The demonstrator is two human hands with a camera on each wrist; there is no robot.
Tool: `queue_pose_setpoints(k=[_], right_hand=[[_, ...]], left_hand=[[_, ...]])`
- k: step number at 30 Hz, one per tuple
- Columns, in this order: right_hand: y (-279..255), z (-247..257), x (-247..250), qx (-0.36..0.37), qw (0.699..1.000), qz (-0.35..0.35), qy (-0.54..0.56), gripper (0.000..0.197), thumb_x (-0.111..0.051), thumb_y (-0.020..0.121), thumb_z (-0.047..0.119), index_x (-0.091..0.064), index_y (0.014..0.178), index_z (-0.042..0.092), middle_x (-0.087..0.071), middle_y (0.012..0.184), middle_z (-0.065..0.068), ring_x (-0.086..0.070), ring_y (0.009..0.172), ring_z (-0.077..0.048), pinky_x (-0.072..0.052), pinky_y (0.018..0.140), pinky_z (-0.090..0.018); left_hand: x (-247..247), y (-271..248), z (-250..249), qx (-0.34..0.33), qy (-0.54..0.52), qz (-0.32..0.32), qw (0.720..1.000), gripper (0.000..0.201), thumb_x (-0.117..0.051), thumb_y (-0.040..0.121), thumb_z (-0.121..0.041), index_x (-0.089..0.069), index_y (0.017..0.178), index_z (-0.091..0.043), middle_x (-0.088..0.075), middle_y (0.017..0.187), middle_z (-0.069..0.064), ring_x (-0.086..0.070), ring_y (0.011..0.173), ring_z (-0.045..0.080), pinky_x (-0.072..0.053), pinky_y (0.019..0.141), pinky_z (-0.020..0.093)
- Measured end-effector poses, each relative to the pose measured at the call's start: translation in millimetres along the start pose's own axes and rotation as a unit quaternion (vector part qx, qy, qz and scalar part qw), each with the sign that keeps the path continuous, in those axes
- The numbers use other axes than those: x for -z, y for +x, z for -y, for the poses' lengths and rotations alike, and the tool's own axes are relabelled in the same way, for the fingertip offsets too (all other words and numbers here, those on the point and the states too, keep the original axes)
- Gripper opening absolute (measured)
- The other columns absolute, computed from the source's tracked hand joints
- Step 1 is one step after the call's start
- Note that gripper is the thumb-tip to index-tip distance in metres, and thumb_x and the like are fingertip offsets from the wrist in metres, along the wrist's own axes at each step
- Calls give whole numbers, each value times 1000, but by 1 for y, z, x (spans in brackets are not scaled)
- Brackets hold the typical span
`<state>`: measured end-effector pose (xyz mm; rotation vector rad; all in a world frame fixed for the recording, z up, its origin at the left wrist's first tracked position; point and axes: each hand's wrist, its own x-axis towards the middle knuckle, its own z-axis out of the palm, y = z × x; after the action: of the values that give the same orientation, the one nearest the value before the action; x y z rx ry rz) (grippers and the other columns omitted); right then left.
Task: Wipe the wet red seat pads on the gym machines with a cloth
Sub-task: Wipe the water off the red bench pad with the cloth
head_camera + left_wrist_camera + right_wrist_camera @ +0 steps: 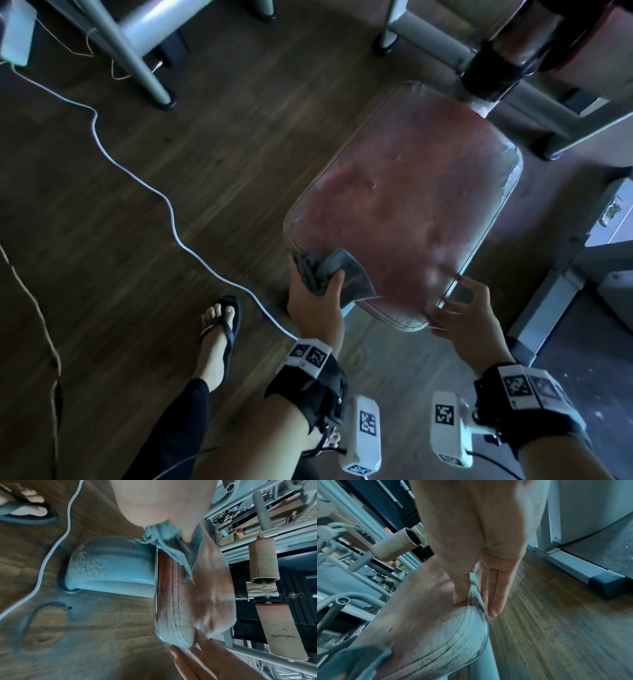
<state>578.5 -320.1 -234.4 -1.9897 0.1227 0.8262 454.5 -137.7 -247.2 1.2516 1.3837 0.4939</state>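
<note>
The worn red seat pad [404, 205] stands on a grey post [109, 566] in front of me. My left hand [315, 286] grips a bunched grey cloth [346, 274] on the pad's near left corner; the cloth [173, 545] drapes over the pad's [197, 595] edge. My right hand [448, 301] is at the near right corner. In the right wrist view its thumb [459, 596] presses on the pad's [423, 622] top, and its straight fingers [494, 595] hang beside the rim, holding nothing.
A white cable [137, 161] snakes across the wooden floor to the left, close to my foot in a black flip-flop [221, 329]. Grey machine legs [137, 51] stand at the back. Padded rollers [262, 559] sit behind the seat, and a grey machine base [573, 563] lies right.
</note>
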Motion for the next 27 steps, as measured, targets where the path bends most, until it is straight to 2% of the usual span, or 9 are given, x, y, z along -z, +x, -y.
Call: queue_pose_setpoints(k=[5, 8, 11, 13, 17, 20, 24, 25, 27], right_hand=[[2, 2, 4, -4, 1000, 2, -25, 64, -82, 75, 10, -43, 92, 57, -66, 106, -15, -70, 86, -34, -59, 74, -45], [1, 3, 5, -16, 999, 2, -44, 65, -83, 74, 12, -43, 91, 59, -66, 106, -13, -70, 85, -34, -59, 74, -50], [0, 8, 8, -17, 997, 2, -77, 64, -85, 71, 19, -38, 103, 48, -67, 102, -9, -72, 79, -33, -58, 73, -56], [-1, 14, 11, -25, 995, 3, -99, 67, -88, 65, 30, -36, 105, 44, -68, 100, -8, -72, 78, -33, -58, 72, -58], [2, 15, 14, -34, 992, 10, -125, 88, -84, 35, 69, -36, 105, 44, -70, 95, 1, -73, 75, -30, -59, 71, -51], [0, 13, 11, -13, 987, 0, -157, 73, -88, 55, 51, -36, 106, 43, -71, 93, 5, -72, 83, -24, -57, 79, -53], [0, 10, 9, -2, 981, -13, -195, 62, -85, 68, 39, -36, 106, 39, -72, 91, 9, -71, 85, -26, -55, 82, -52], [1, 11, 9, -4, 979, -13, -201, 62, -85, 68, 39, -36, 106, 40, -72, 90, 10, -71, 86, -25, -55, 82, -51], [3, 13, 10, -11, 976, -10, -216, 62, -85, 68, 41, -34, 105, 40, -71, 90, 11, -69, 88, -24, -54, 83, -50]], left_hand=[[-7, -10, -2, -3, -1, -35, 999, 84, -78, 83, -24, -33, 153, -15, -49, 146, -1, -46, 129, 4, -39, 109, 25], [-14, -34, 5, 21, -21, -6, 1000, 84, -79, 82, -23, -35, 153, -20, -51, 145, -6, -50, 127, 2, -44, 107, 26], [-14, -40, 8, 29, -18, 4, 999, 85, -80, 79, -28, -37, 152, -25, -54, 142, -10, -52, 127, 2, -46, 107, 30], [-11, -27, 4, 36, -19, -6, 999, 85, -82, 78, -26, -39, 151, -22, -54, 143, -7, -52, 127, 3, -45, 108, 32], [4, 8, -12, 13, 14, -33, 999, 87, -81, 80, -27, -35, 153, -17, -46, 150, 0, -46, 135, 10, -40, 113, 33], [5, 7, -13, 7, 25, -42, 999, 86, -79, 82, -30, -32, 154, -18, -47, 149, -1, -48, 133, 12, -39, 106, 21], [-12, -24, 1, 24, 2, -40, 999, 84, -82, 79, -22, -39, 151, -18, -52, 141, -5, -49, 119, -5, -35, 89, -3], [-15, -30, 3, 35, -11, -34, 999, 83, -82, 78, -23, -40, 150, -20, -53, 140, -7, -50, 117, -8, -37, 90, -2], [-17, -34, 7, 40, -21, -19, 999, 81, -82, 77, -30, -44, 148, -23, -57, 138, -9, -55, 119, -4, -45, 99, 13]])
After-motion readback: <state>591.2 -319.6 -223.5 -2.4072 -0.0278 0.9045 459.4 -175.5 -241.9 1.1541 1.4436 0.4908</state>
